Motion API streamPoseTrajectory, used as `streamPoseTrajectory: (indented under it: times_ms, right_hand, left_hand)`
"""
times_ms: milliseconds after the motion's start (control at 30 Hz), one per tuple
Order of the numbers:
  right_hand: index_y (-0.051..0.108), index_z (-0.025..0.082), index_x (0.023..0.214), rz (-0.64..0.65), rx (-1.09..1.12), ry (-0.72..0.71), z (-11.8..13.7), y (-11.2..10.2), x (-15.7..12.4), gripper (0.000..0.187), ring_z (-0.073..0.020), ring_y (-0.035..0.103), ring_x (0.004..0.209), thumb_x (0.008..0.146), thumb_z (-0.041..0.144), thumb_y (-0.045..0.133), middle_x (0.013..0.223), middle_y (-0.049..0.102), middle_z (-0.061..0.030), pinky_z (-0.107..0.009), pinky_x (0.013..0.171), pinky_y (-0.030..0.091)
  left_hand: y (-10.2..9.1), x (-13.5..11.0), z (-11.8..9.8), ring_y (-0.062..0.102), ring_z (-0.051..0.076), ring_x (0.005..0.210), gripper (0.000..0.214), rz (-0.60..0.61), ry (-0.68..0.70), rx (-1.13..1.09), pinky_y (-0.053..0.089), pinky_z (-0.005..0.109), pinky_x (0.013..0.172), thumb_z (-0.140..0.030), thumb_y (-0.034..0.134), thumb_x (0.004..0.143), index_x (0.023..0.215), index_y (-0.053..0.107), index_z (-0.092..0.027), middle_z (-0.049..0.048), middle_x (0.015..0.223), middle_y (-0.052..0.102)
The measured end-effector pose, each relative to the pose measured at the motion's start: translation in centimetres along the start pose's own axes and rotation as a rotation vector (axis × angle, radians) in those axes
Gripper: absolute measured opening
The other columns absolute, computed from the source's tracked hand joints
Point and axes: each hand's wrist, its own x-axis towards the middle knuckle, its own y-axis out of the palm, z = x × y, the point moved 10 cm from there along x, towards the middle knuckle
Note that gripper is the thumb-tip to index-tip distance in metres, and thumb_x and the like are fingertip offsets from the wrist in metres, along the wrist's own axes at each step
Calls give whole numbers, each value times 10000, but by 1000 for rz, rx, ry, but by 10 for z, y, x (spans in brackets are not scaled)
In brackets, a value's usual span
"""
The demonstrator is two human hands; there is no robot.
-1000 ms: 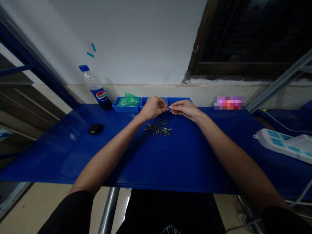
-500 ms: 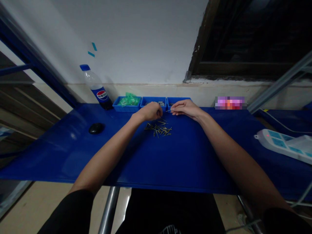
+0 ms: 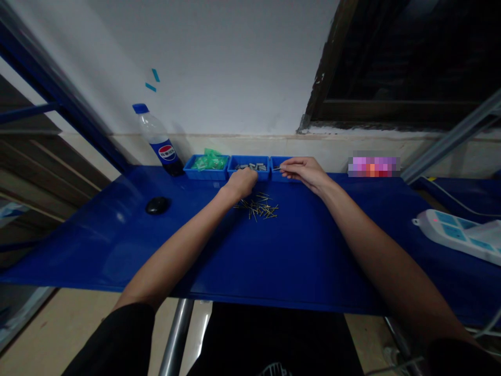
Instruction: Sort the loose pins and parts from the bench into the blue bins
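Note:
My right hand [image 3: 306, 171] is closed, pinching a thin screw [image 3: 276, 168] between thumb and fingers over the right-hand blue bin [image 3: 287, 177]. The screw points to the left. My left hand [image 3: 241, 184] has its fingers curled down in front of the middle blue bin [image 3: 263, 176], which contains small grey metal parts [image 3: 257, 166]. Whatever those fingers may hold is hidden behind the hand. Just below it, a loose pile of long brass-coloured screws [image 3: 258, 209] lies on the blue table [image 3: 274, 261].
The left blue bin [image 3: 207, 176] holds green plastic bags [image 3: 210, 161]. A Pepsi bottle [image 3: 166, 151] stands beside it, with a black mouse [image 3: 157, 205] nearer me. To the right are a white power strip [image 3: 446, 233] and a blurred pink item [image 3: 373, 166]. The wall rises behind.
My right hand has raised the screw slightly, from in front of the right bin to over it. My left hand has turned its fingers further down. The view has shifted slightly.

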Motion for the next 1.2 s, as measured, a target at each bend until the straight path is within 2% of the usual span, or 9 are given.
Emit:
streamPoseTrajectory:
  times_ms: [133,267,333,433,533,667,800,1000,1200]
  right_hand:
    - [787,160,891,-135,46,2,2,-13,0,114,-178,764,817,779,171,803,922,812,-98,-281,762,611]
    - [781,168,903,-144,42,33,1,-12,-2,130,-159,761,778,778,130,787,921,814,-86,-254,717,601]
    - [783,174,889,-119,23,43,1,-8,-3,101,-157,758,775,791,147,783,939,816,-88,-252,698,596]
    - [792,192,885,-72,-13,62,-3,-2,-3,67,-173,761,801,822,199,770,965,819,-94,-279,710,610]
    - [802,210,897,-17,-46,75,-9,3,-1,84,-197,764,830,822,242,784,968,821,-98,-322,752,630]
    - [812,221,925,70,-93,75,-14,12,-1,115,-206,769,839,819,261,794,971,820,-91,-355,802,636]
    - [813,227,994,207,-78,65,-14,28,-7,225,-227,776,884,784,302,844,944,822,-88,-369,856,638]
    - [814,218,915,266,41,19,-9,34,-11,242,-228,771,885,700,286,901,895,813,-74,-390,913,631]
    - [831,217,922,247,32,-6,-8,30,-9,210,-211,762,873,723,261,882,879,799,-71,-378,899,616]
  left_hand:
    - [8,5,-3,738,281,987,357,18,65,-21,559,327,824,-12,598,830,1109,777,-146,163,1042,751]
    - [13,9,-3,736,280,994,494,14,108,-44,550,330,822,-29,615,809,1261,744,-179,161,1086,758]
    - [13,10,-4,735,270,977,526,12,137,-75,545,327,826,-28,613,792,1279,746,-177,156,1078,767]
    - [7,12,-9,730,235,878,497,-14,216,-148,532,310,805,-12,585,752,1184,796,-140,133,949,781]
    - [-7,13,-9,714,201,786,422,-117,251,-256,518,285,758,-42,597,705,1050,827,-121,99,842,773]
    - [-25,13,-3,709,164,709,237,-261,223,-524,508,243,674,-134,668,710,901,808,-121,67,774,769]
    - [-36,10,-3,734,161,707,145,-331,243,-793,550,240,675,-203,722,749,847,774,-111,78,751,774]
    - [-33,12,-2,736,159,657,149,-288,254,-993,582,256,644,-201,759,745,847,750,-93,106,761,784]
    - [-30,13,-4,745,158,712,161,-267,248,-886,573,248,664,-212,774,758,871,760,-99,99,805,794]
